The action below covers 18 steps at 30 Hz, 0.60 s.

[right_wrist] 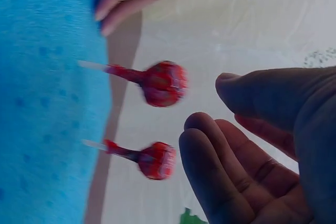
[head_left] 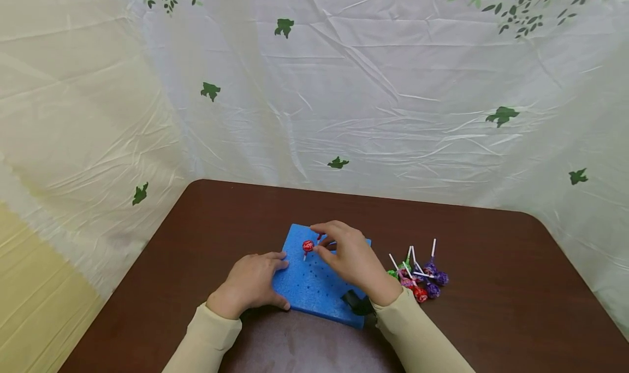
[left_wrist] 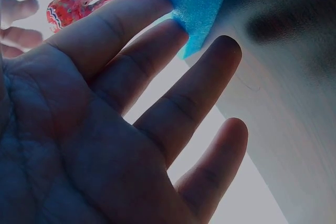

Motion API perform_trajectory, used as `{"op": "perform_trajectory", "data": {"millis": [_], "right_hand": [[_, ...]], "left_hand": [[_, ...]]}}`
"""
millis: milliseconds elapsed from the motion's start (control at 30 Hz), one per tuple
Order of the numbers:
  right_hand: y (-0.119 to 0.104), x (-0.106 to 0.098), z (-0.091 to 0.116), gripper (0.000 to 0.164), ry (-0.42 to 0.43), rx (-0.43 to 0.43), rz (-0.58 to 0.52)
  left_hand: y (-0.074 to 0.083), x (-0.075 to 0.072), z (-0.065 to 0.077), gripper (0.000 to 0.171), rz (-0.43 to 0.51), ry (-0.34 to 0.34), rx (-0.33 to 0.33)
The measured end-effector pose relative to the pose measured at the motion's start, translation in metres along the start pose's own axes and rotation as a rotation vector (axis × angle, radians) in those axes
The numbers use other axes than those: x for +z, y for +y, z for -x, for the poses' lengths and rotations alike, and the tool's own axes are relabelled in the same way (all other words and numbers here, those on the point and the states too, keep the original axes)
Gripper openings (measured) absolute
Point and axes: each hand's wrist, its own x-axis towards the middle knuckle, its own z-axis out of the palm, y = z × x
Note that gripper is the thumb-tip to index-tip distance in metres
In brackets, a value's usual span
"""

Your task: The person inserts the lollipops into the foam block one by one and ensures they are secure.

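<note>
A blue foam board dotted with small holes lies on the table. Two red-wrapped lollipops stand in it by their white sticks: in the right wrist view one lollipop is above the other lollipop. My right hand hovers over the board close to their heads, thumb and fingers parted with nothing between them. In the head view it partly covers the farther lollipop. Against the board's left edge rests my left hand, its fingers extended and spread, thumb at the near corner.
To the right of the board, several lollipops in purple, red, pink and green wrappers lie in a loose pile, sticks pointing various ways. The brown table ends at a pale cloth backdrop with leaf prints. A black device sits at my right wrist.
</note>
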Motion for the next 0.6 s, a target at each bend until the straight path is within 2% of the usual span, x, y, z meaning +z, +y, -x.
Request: {"op": "perform_trajectory", "data": {"millis": [433,600], "right_hand": [[-0.015,-0.036,0.015,0.047,0.023,-0.101,-0.013],[-0.011,-0.054,0.024,0.05,0.041,-0.156,0.016]], "left_hand": [[0.001,0.0,0.0,0.083,0.012,-0.01,-0.023],[0.0,0.001,0.001,0.082,0.014,0.003,-0.017]]}}
